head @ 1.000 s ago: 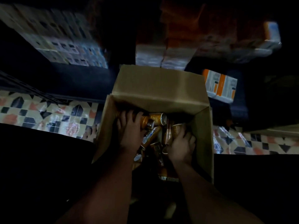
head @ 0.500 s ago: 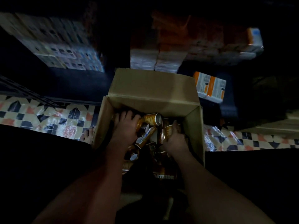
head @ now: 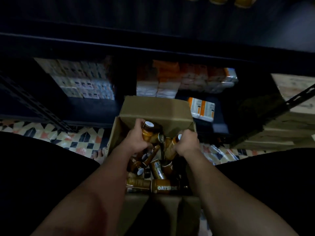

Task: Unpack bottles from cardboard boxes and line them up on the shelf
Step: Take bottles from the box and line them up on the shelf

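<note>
Bottles (head: 151, 133) are gripped by left hand (head: 139, 139) and right hand (head: 186, 142) above the cardboard box (head: 156, 108); next, lifting to the shelf (head: 153, 46).

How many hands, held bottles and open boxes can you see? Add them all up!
Hands: 2, left hand and right hand
Bottles held: 2, white-capped bottle and second bottle
Open boxes: 1, cardboard box
Total: 5
The loose bottles inside the box are too jumbled to count.

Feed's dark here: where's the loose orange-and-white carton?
Head view, right of centre: the orange-and-white carton lies on the low shelf, just beyond the cardboard box's far right corner.
</note>
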`<control>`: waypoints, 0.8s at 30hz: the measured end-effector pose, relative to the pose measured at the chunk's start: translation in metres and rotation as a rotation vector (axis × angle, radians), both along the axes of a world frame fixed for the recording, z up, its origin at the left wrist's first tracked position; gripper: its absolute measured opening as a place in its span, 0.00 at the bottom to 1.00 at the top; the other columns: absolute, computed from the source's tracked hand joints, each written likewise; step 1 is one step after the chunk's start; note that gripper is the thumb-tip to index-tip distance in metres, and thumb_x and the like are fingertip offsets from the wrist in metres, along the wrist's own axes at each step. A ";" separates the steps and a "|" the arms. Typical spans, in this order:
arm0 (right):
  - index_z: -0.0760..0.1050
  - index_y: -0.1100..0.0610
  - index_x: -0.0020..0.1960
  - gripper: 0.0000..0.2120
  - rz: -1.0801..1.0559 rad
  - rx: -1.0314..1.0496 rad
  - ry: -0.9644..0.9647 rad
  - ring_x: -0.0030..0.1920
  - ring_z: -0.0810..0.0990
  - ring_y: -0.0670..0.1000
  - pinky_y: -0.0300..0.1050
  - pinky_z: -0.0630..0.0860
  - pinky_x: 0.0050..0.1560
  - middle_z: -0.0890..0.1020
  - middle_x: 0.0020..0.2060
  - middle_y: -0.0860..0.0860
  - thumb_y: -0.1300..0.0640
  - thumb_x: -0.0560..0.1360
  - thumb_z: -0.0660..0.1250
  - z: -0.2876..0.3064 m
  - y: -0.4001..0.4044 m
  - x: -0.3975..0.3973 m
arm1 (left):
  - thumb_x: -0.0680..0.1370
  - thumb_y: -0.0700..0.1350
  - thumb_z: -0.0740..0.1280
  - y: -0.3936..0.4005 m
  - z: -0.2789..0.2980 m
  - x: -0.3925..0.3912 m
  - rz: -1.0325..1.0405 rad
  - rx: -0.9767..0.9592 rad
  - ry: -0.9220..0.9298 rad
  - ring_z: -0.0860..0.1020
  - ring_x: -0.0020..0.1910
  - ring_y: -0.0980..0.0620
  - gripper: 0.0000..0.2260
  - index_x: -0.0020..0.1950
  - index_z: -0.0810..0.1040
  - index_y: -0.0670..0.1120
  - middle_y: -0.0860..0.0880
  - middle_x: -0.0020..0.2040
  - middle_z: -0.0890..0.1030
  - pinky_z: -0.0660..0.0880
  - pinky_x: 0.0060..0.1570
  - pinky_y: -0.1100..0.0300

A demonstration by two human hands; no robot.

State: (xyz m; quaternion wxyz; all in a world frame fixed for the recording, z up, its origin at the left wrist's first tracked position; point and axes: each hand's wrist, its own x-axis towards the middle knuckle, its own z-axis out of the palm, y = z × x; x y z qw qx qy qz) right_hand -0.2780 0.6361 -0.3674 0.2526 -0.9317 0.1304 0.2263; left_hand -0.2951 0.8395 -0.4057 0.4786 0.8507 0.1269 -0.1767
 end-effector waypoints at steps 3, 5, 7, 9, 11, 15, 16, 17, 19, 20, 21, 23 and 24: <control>0.79 0.58 0.54 0.27 0.004 0.123 -0.073 0.50 0.80 0.55 0.45 0.80 0.43 0.81 0.52 0.55 0.63 0.58 0.84 0.037 -0.002 0.009 | 0.71 0.37 0.79 -0.001 0.035 0.010 -0.119 -0.101 -0.003 0.75 0.67 0.48 0.42 0.75 0.57 0.56 0.51 0.66 0.76 0.72 0.64 0.52; 0.79 0.57 0.58 0.33 0.015 0.210 -0.112 0.50 0.80 0.54 0.41 0.76 0.37 0.81 0.52 0.54 0.63 0.54 0.86 0.066 -0.005 0.013 | 0.70 0.39 0.81 -0.004 0.066 0.014 -0.181 -0.079 -0.078 0.75 0.67 0.52 0.40 0.75 0.64 0.53 0.55 0.65 0.77 0.71 0.67 0.52; 0.79 0.54 0.52 0.31 0.020 0.296 -0.149 0.49 0.80 0.54 0.42 0.76 0.34 0.82 0.48 0.52 0.64 0.53 0.85 0.096 -0.008 0.018 | 0.65 0.46 0.85 -0.002 0.100 0.018 -0.227 -0.027 -0.235 0.79 0.61 0.57 0.36 0.68 0.73 0.53 0.59 0.59 0.80 0.75 0.66 0.53; 0.80 0.53 0.46 0.27 0.025 0.408 -0.191 0.48 0.83 0.55 0.51 0.83 0.40 0.85 0.44 0.51 0.66 0.50 0.84 0.125 -0.012 0.020 | 0.61 0.52 0.86 -0.001 0.137 0.019 -0.257 0.010 -0.371 0.81 0.56 0.60 0.33 0.63 0.77 0.54 0.58 0.56 0.83 0.79 0.61 0.54; 0.83 0.52 0.45 0.27 0.061 0.543 -0.210 0.49 0.85 0.57 0.59 0.84 0.48 0.87 0.43 0.51 0.68 0.50 0.83 0.156 -0.015 0.022 | 0.62 0.53 0.86 -0.001 0.175 0.019 -0.300 0.005 -0.479 0.82 0.53 0.62 0.30 0.60 0.78 0.54 0.58 0.54 0.84 0.80 0.56 0.57; 0.85 0.52 0.52 0.26 0.155 0.779 -0.295 0.53 0.85 0.55 0.60 0.82 0.56 0.87 0.48 0.51 0.69 0.57 0.82 0.221 -0.016 0.016 | 0.63 0.55 0.85 -0.004 0.249 0.021 -0.271 0.000 -0.715 0.82 0.52 0.59 0.26 0.56 0.78 0.53 0.57 0.50 0.83 0.79 0.53 0.59; 0.84 0.52 0.53 0.26 0.159 0.826 -0.326 0.53 0.86 0.53 0.60 0.83 0.56 0.87 0.49 0.51 0.70 0.59 0.81 0.238 -0.016 0.014 | 0.63 0.56 0.85 -0.004 0.264 0.021 -0.226 -0.020 -0.755 0.82 0.52 0.59 0.27 0.56 0.78 0.52 0.56 0.50 0.83 0.79 0.52 0.59; 0.84 0.52 0.55 0.26 0.157 0.869 -0.363 0.52 0.86 0.52 0.60 0.83 0.54 0.87 0.49 0.51 0.70 0.61 0.80 0.252 -0.016 0.012 | 0.62 0.56 0.85 -0.003 0.276 0.023 -0.173 -0.047 -0.796 0.82 0.52 0.59 0.27 0.56 0.79 0.52 0.56 0.50 0.83 0.79 0.52 0.59; 0.83 0.51 0.57 0.26 0.178 0.941 -0.470 0.52 0.86 0.49 0.58 0.83 0.54 0.87 0.50 0.49 0.70 0.63 0.80 0.277 -0.017 0.013 | 0.60 0.57 0.85 -0.004 0.297 0.027 -0.071 -0.083 -0.876 0.82 0.53 0.62 0.31 0.59 0.79 0.52 0.58 0.52 0.83 0.79 0.53 0.63; 0.82 0.52 0.58 0.26 0.213 0.957 -0.539 0.53 0.85 0.48 0.56 0.83 0.56 0.87 0.50 0.49 0.69 0.63 0.80 0.287 -0.018 0.016 | 0.60 0.57 0.85 -0.004 0.308 0.029 -0.032 -0.088 -0.917 0.81 0.55 0.64 0.33 0.61 0.79 0.52 0.59 0.53 0.83 0.78 0.53 0.65; 0.82 0.54 0.59 0.26 0.246 0.967 -0.601 0.55 0.85 0.48 0.55 0.82 0.59 0.87 0.52 0.50 0.68 0.64 0.81 0.296 -0.017 0.020 | 0.60 0.57 0.84 -0.005 0.317 0.033 0.003 -0.093 -0.958 0.80 0.56 0.65 0.34 0.62 0.78 0.52 0.60 0.54 0.83 0.78 0.55 0.65; 0.81 0.54 0.62 0.26 0.274 0.980 -0.689 0.58 0.84 0.48 0.54 0.79 0.61 0.86 0.54 0.49 0.66 0.66 0.80 0.309 -0.014 0.031 | 0.61 0.56 0.85 -0.006 0.332 0.043 0.071 -0.115 -1.029 0.81 0.57 0.64 0.34 0.63 0.78 0.52 0.59 0.56 0.83 0.79 0.58 0.63; 0.81 0.54 0.62 0.26 0.278 0.991 -0.718 0.58 0.84 0.47 0.53 0.79 0.61 0.86 0.55 0.49 0.66 0.67 0.80 0.313 -0.012 0.037 | 0.61 0.55 0.85 -0.007 0.338 0.050 0.104 -0.126 -1.051 0.81 0.57 0.63 0.33 0.63 0.78 0.52 0.58 0.57 0.83 0.80 0.58 0.60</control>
